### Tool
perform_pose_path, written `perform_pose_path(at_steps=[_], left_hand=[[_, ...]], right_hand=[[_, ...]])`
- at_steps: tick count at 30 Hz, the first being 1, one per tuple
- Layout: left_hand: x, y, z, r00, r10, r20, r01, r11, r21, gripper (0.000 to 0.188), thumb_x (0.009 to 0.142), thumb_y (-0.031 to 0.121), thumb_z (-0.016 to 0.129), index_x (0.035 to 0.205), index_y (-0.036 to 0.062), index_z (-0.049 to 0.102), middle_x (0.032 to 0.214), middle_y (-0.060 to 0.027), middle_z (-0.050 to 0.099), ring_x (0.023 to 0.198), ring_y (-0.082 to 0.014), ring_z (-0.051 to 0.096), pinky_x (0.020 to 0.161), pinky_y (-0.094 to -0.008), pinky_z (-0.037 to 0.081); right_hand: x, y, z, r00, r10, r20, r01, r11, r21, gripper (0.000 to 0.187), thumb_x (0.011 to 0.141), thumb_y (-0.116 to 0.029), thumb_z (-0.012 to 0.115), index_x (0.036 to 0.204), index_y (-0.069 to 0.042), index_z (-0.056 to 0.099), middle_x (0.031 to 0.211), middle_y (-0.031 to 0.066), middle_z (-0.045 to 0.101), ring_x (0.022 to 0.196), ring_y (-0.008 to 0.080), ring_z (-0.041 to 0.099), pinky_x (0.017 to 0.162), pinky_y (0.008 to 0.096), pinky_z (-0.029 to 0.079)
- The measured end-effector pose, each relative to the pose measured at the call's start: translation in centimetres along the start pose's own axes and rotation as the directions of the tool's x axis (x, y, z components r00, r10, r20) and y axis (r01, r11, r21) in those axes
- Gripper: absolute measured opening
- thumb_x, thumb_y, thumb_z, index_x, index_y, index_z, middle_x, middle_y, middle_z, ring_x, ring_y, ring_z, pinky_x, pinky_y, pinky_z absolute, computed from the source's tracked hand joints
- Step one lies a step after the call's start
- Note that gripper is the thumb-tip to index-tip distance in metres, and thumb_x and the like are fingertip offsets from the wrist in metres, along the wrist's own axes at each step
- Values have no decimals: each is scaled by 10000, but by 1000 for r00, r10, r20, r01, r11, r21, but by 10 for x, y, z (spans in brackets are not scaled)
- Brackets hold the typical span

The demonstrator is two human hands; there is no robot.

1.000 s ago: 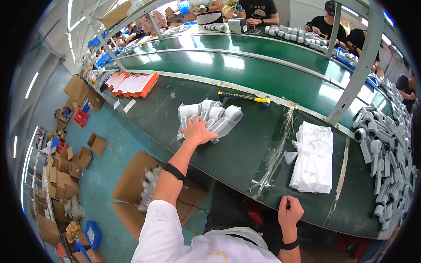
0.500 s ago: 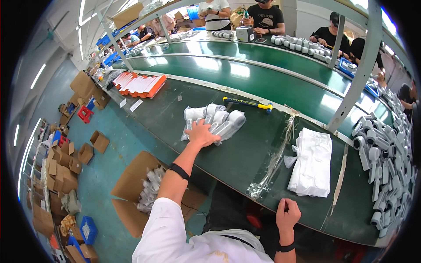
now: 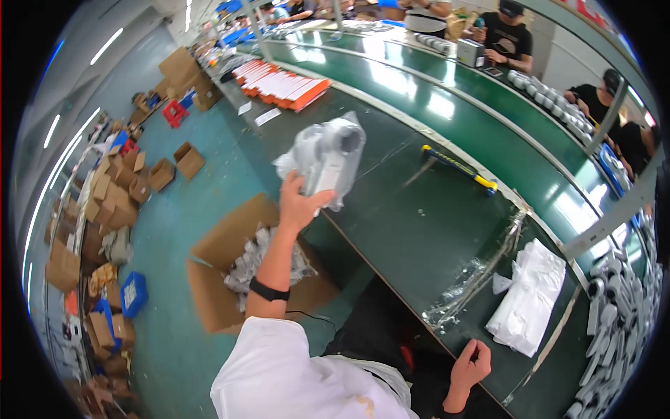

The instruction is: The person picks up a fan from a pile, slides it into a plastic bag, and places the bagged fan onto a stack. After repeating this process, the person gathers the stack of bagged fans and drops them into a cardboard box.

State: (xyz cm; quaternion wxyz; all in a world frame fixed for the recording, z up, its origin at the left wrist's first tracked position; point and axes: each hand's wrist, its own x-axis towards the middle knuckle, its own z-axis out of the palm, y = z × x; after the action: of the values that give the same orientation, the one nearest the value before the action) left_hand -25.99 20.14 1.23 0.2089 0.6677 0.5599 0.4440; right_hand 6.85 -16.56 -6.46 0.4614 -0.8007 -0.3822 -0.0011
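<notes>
My left hand [image 3: 299, 207] is closed on a bundle of white handheld devices in clear plastic bags [image 3: 326, 150], raised over the table's near edge. The round head of one device faces up through the plastic. Below my left forearm stands an open cardboard box [image 3: 209, 297] with several similar bagged pieces [image 3: 246, 269] inside. At the table's front edge my right hand [image 3: 470, 367] has its fingers curled in, and nothing shows in them. Closest to it on the table lies a stack of white plastic bags [image 3: 532, 300].
A yellow and black hammer [image 3: 457, 169] lies on the dark green table [image 3: 391, 230]. Orange and white cartons [image 3: 279, 82] are stacked at the far left. Grey-white devices [image 3: 614, 314] pile up at right. Beyond a green conveyor [image 3: 391, 78] sit co-workers. A metal post [image 3: 611, 220] rises at right.
My left hand has lifted the bagged devices off the table and carried them left toward the box. The view has turned left. My right hand stays curled by the table edge.
</notes>
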Motion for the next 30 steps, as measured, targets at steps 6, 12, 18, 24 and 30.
perform_pose_path(at_steps=[6,12,18,24,30], left_hand=[[-69,-77,-139,940,-152,-306,224,950,217,720,599,464,832,1083,-48,684,1404,-277,447,1252,-389,488,1031,-419,397],[-153,-195,-196,713,-562,-419,640,766,60,858,619,487,809,1198,-110,595,1370,-283,486,1240,-368,511,1029,-411,399],[-203,-267,-195,473,-762,-442,875,465,135,977,608,529,779,1315,-93,518,1302,-273,571,1236,-366,539,1041,-455,394],[-189,-278,-174,204,-937,-284,947,114,301,790,666,529,724,1295,67,605,1366,-159,557,1260,-346,521,1022,-503,407],[-195,-326,-137,56,-934,-353,938,-72,339,779,707,549,688,1278,25,610,1402,-190,505,1308,-398,453,1049,-552,364]], right_hand=[[-1,6,5,996,-65,-57,61,996,-57,113,913,-85,632,883,24,635,737,95,603,600,188,541,540,309,429],[-3,16,8,999,13,-48,-16,997,-75,155,936,-114,628,915,40,633,772,81,615,662,166,548,598,296,448],[4,-13,6,998,-42,-42,30,966,-257,211,922,-170,661,976,34,682,897,161,700,722,254,656,649,349,530],[6,-18,12,982,-119,-143,76,957,-279,215,904,-168,693,821,31,689,758,151,687,651,282,648,614,359,536],[7,-15,16,978,-133,-159,60,915,-399,225,903,-179,695,816,28,690,741,147,683,642,282,643,600,364,531]])
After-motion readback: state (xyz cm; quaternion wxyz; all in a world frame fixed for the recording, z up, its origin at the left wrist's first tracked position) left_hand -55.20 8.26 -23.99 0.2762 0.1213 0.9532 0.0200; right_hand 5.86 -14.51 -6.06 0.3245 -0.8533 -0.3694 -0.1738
